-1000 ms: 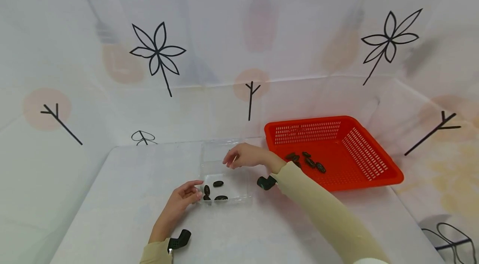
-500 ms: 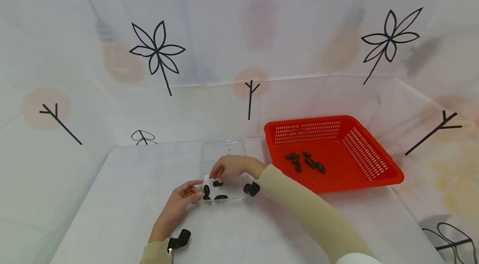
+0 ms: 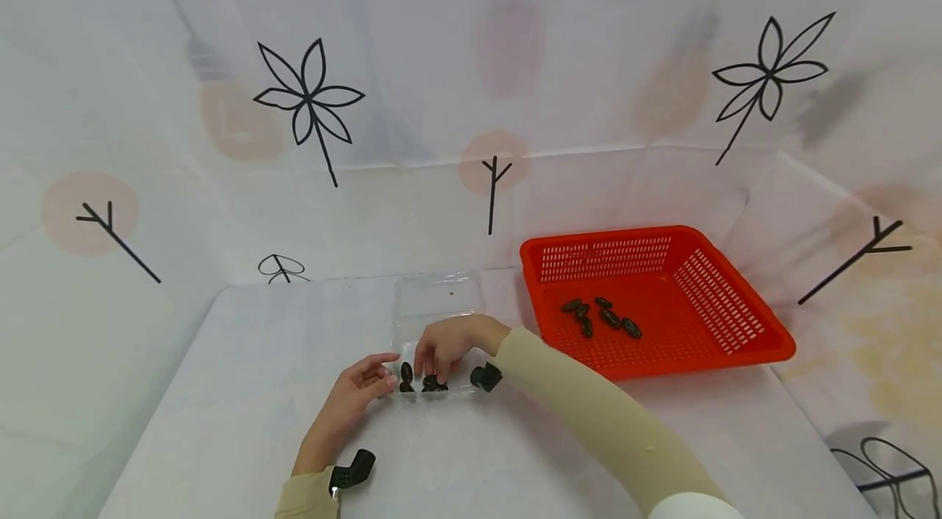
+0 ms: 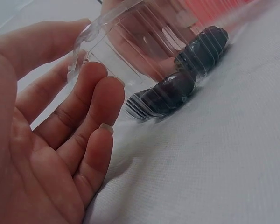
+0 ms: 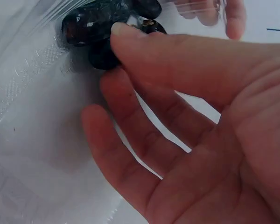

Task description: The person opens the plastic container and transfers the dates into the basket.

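A clear plastic box (image 3: pixel 459 394) lies on the white cloth with its lid (image 3: pixel 427 298) folded back behind it. Inside are several dark, shiny, oval date-like fruits (image 3: pixel 406 373). My left hand (image 3: pixel 353 398) holds the near left corner of the box; in the left wrist view its thumb and fingers lie around the rim (image 4: pixel 77 63). My right hand (image 3: pixel 450 343) reaches down into the box near the front wall. In the right wrist view it pinches a dark fruit (image 5: pixel 102 55), partly hidden by the thumb, against another dark fruit (image 5: pixel 86 25).
To the right stands a red perforated basket (image 3: pixel 706 355) with several more of the dark fruits (image 3: pixel 609 318) in its left part. A white patterned sheet (image 3: pixel 412 216) rises behind the table. Each wrist wears a small black camera (image 3: pixel 353 470).
My right hand has come down and forward into the box, and one dark fruit has shifted toward the front wall with it. The left hand stays at the box's corner.
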### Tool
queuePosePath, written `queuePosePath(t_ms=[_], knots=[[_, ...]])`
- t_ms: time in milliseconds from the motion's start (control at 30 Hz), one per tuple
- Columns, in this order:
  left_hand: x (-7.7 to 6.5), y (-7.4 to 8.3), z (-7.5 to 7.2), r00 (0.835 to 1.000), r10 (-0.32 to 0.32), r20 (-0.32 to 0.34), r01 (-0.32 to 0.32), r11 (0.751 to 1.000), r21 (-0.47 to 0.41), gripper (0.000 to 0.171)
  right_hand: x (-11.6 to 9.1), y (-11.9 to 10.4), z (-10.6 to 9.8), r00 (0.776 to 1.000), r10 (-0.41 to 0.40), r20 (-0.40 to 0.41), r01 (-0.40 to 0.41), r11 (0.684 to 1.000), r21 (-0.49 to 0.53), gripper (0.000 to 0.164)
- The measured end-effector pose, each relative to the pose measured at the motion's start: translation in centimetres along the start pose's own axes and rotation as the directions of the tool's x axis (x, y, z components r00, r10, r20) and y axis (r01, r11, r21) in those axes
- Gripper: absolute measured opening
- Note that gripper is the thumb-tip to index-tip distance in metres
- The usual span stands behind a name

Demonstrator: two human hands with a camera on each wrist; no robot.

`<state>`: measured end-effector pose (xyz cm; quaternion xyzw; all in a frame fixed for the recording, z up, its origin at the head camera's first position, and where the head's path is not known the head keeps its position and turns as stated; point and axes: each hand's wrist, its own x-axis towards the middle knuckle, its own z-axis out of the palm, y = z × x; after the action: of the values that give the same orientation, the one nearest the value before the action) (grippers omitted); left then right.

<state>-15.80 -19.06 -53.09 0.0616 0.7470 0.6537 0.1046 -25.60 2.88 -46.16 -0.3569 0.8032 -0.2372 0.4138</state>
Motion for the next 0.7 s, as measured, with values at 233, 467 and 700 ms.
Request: queuePosePath(t_ms=[233, 467, 700], knots=[[0.07, 0.28, -0.02, 1.000, -0.009, -0.001, 0.009, 1.000, -0.003, 0.044, 0.08, -0.22, 0.24, 0.999, 0.042, -0.030, -0.043, 0.999, -0.016, 0.025], [0.19, 0.30, -0.12, 1.000, -0.020, -0.003, 0.020, 1.000, -0.001, 0.044, -0.07, -0.12, 0.01, 0.999, 0.037, -0.027, -0.037, 0.999, -0.010, 0.024], [0.08, 0.29, -0.28, 1.000, -0.020, 0.000, 0.020, 1.000, 0.011, 0.044, -0.45, 0.12, -0.34, 0.999, 0.007, -0.048, -0.006, 1.000, 0.023, 0.023]])
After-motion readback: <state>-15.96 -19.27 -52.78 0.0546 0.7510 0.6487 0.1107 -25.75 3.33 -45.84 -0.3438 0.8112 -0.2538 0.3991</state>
